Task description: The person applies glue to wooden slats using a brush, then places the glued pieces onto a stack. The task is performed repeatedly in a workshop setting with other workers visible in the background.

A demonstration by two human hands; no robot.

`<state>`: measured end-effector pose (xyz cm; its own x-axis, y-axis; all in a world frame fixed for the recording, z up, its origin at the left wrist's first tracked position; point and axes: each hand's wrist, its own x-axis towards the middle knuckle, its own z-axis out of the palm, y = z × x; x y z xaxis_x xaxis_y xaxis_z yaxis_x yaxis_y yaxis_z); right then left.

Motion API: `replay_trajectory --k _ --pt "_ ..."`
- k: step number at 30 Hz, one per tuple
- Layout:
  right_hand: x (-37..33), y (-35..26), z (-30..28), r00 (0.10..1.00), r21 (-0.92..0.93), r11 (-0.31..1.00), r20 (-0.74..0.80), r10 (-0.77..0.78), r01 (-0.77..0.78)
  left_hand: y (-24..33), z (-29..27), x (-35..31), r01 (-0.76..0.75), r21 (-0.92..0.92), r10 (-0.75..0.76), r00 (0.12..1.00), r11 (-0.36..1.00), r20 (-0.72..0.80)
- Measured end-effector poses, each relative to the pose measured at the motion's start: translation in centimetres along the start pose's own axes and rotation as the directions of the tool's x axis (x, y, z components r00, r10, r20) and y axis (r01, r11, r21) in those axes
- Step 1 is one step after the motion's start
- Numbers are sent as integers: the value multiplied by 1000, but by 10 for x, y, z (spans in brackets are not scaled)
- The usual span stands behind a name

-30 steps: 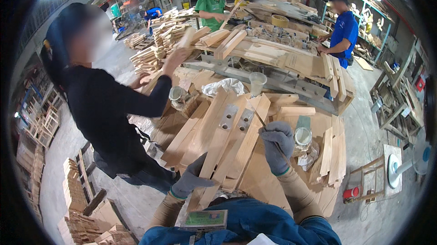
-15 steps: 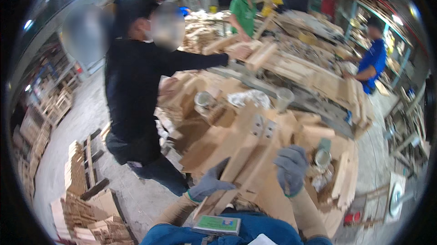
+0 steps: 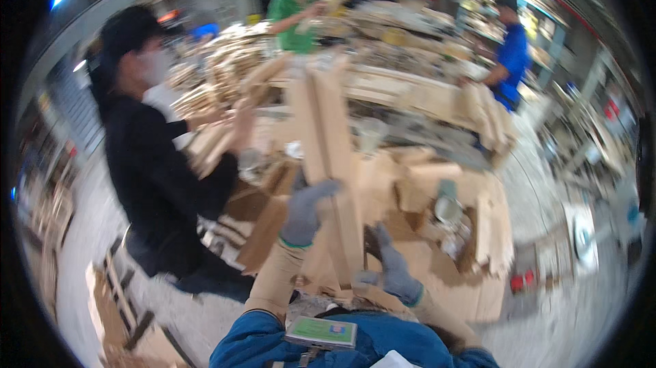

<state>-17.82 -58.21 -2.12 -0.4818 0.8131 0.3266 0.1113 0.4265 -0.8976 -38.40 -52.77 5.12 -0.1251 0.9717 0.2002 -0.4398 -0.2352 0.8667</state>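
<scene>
A long pale piece of wood (image 3: 336, 163), looking like two narrow boards side by side with a dark groove between them, is raised in front of me, its far end pointing away. Gray-gloved, my left hand (image 3: 305, 212) is closed around its left edge, with the thumb across the upper face. My right hand (image 3: 398, 271), in a matching glove, has its fingers apart close to the right side of the near end. Whether it touches the wood I cannot tell. Motion blurs the far end.
A cardboard-covered table (image 3: 471, 293) holds a metal-looking cup (image 3: 448, 209) and a translucent cup (image 3: 371, 134). A co-worker in black (image 3: 160, 176) stands at the left. Farther off are people in green (image 3: 290, 19) and blue (image 3: 509, 60). Stacked wood (image 3: 205, 74) lies behind.
The wood has been lifted and turned to point more straight ahead. My right hand has come down beside its near end, its fingers opening. The co-worker in black has drawn an arm back.
</scene>
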Motion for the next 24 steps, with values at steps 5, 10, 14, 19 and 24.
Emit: replay_trajectory --k 5,10,14,19,24 --pt "-9 7 -28 966 238 966 -207 154 -103 -9 89 26 56 -193 -49 998 980 42" --pt "5 -14 -76 938 328 944 -331 103 12 -37 130 46 -11 -224 63 972 975 226" --pt "23 1 -135 883 99 992 -456 111 -74 -45 145 23 126 -72 -100 952 989 288" --pt "29 7 -172 751 97 986 -639 165 -134 -105 179 4 578 -11 -522 744 816 416" --pt "61 69 -208 895 97 995 -444 42 2 -172 172 50 527 84 -513 759 846 401"
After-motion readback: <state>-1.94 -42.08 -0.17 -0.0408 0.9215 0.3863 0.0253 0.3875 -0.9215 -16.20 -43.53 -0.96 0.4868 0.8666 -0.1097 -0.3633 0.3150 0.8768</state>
